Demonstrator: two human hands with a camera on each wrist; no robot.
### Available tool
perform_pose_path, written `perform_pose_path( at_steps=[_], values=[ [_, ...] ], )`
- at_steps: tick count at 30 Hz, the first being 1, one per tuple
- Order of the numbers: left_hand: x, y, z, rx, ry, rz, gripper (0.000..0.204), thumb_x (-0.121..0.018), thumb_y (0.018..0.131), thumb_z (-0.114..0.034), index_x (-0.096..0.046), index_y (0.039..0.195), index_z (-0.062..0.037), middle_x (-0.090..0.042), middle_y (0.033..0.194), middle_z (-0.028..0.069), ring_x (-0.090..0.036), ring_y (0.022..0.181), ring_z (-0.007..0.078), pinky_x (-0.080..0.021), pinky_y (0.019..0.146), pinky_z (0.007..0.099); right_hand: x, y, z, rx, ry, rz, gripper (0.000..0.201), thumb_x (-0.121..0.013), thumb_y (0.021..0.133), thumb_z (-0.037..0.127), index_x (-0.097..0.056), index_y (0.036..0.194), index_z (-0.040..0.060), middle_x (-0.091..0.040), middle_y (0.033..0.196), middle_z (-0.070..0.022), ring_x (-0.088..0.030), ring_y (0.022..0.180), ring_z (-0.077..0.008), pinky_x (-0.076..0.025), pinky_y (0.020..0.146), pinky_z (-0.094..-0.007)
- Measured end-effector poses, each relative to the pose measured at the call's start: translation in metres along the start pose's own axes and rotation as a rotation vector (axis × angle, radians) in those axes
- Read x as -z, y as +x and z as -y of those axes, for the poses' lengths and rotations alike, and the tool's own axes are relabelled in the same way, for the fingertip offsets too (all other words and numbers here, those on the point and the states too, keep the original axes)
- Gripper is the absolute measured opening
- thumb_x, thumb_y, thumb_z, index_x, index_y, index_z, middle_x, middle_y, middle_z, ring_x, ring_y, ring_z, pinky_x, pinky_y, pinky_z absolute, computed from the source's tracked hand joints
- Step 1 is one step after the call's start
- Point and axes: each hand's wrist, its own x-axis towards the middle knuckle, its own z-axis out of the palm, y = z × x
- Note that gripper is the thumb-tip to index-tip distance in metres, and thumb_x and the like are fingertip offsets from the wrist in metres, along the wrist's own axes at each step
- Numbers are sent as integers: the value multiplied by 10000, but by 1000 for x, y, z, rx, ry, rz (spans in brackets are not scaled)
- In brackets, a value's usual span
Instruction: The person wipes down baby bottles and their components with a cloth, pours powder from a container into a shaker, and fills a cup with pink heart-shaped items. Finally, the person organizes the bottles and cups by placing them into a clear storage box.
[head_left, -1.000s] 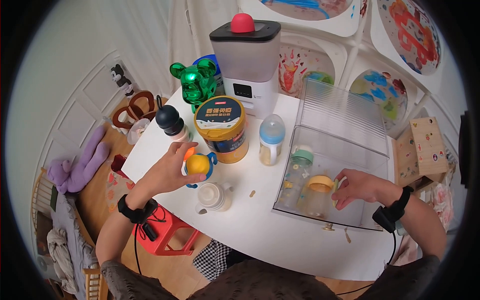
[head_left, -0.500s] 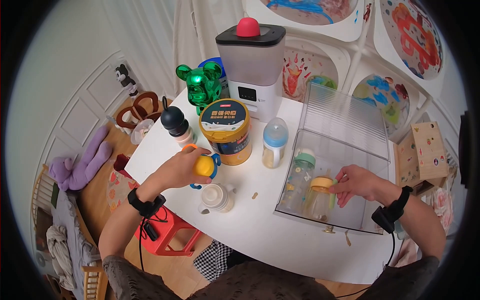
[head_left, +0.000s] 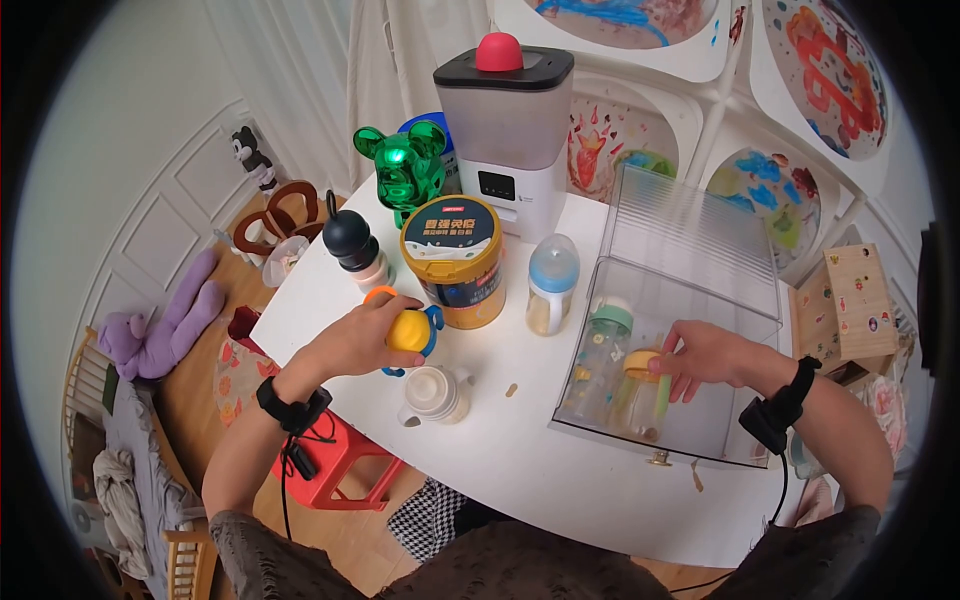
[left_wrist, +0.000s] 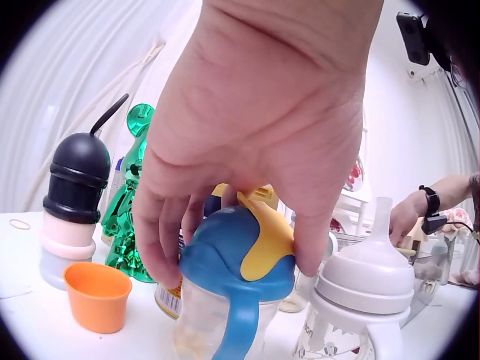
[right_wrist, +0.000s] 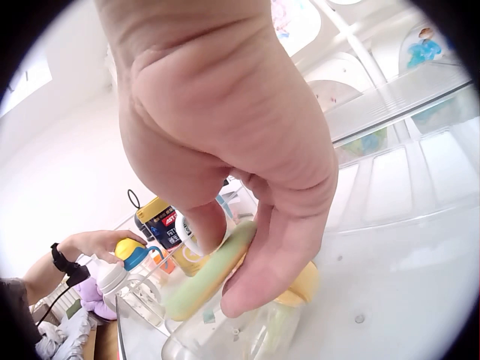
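My left hand [head_left: 350, 342] grips a sippy cup from above, thumb and fingers round its blue lid [left_wrist: 214, 247] with the yellow flip cover. An orange cup [left_wrist: 100, 296] stands beside it on the table. Just right of the sippy cup is a white two-handled straw cup [head_left: 434, 396]. My right hand [head_left: 705, 352] reaches into a clear box and holds a baby bottle [head_left: 636, 408] with a yellow collar by its green handle [right_wrist: 206, 281]. That bottle stands next to a taller clear bottle with a green collar [head_left: 606, 330] in the box.
The clear box [head_left: 715, 440] has its ribbed lid [head_left: 690, 225] raised at the back. A blue-topped bottle [head_left: 552, 285], a gold tub [head_left: 455, 260], a dark-topped stacked container [head_left: 352, 245], a green bear figure [head_left: 402, 172] and a tall dispenser [head_left: 505, 130] stand on the table.
My left hand has settled over the sippy cup, its fingers now round the lid. My right hand has shifted slightly at the yellow-collared bottle. The head view has turned a little.
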Motion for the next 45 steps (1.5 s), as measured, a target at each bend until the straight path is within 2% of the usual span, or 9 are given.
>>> perform_pose_path(
  at_steps=[9,20,25,26,27,29,35,38,45],
  values=[
    [0,0,2,-15,-1,10,738,-821,808,-388,-492,1386,-68,-530,1325,201,-625,1134,375,-514,987,419,0,-5,1,-111,27,7,600,-663,972,225,-307,1360,-61,-646,998,-214,-720,762,-251,-612,624,-347],
    [7,2,1,-45,8,14,803,-843,785,-404,-477,1410,-58,-518,1346,200,-614,1155,378,-507,1005,407,1,-4,-8,-152,36,-43,718,-666,949,178,-204,1443,-63,-646,915,-210,-725,717,-279,-614,607,-372],
    [48,1,-41,-53,102,-25,610,-793,849,-317,-552,1326,-21,-623,1219,174,-649,1089,331,-536,921,412,4,-5,-16,-149,41,-13,727,-645,927,149,-189,1436,-98,-644,954,-229,-715,726,-280,-603,598,-366],
    [52,3,-54,-154,88,-86,475,-759,876,-254,-594,1248,-10,-668,1120,165,-665,1032,327,-551,861,407,3,-7,-16,-134,55,-6,718,-633,924,135,-187,1436,-98,-642,960,-230,-715,730,-280,-604,607,-367],
    [55,5,-67,-152,87,-85,475,-759,876,-254,-594,1248,-10,-668,1120,165,-665,1032,327,-551,861,407,3,-8,-16,-118,70,1,710,-622,921,121,-185,1436,-98,-641,967,-230,-715,735,-280,-605,616,-369],
    [55,12,-92,-235,182,-291,443,-754,872,-234,-600,1217,-2,-673,1111,177,-667,1014,345,-556,846,404,1,-8,-16,-99,80,0,701,-622,930,124,-187,1434,-94,-637,971,-229,-713,736,-279,-605,625,-369],
    [50,65,-115,-536,209,-320,474,-745,883,-268,-586,1232,11,-655,1039,192,-667,1011,357,-552,862,406,-2,-9,-13,-76,78,-18,662,-630,961,118,-207,1441,-57,-638,998,-222,-712,741,-265,-609,632,-361],
    [32,81,-130,-407,210,-227,568,-750,892,-347,-549,1322,-35,-650,1110,197,-676,984,363,-548,879,422,-4,-9,-10,-60,66,-14,668,-629,979,150,-200,1448,-55,-627,1037,-223,-708,755,-259,-609,643,-359],
    [6,123,-151,-248,450,-85,710,-744,877,-475,-508,1367,-18,-655,1062,255,-685,939,429,-566,821,471,-16,-16,-8,-57,-44,-8,624,-586,997,242,-254,1398,-103,-592,1062,-184,-685,828,-222,-602,644,-325]
  ],
)
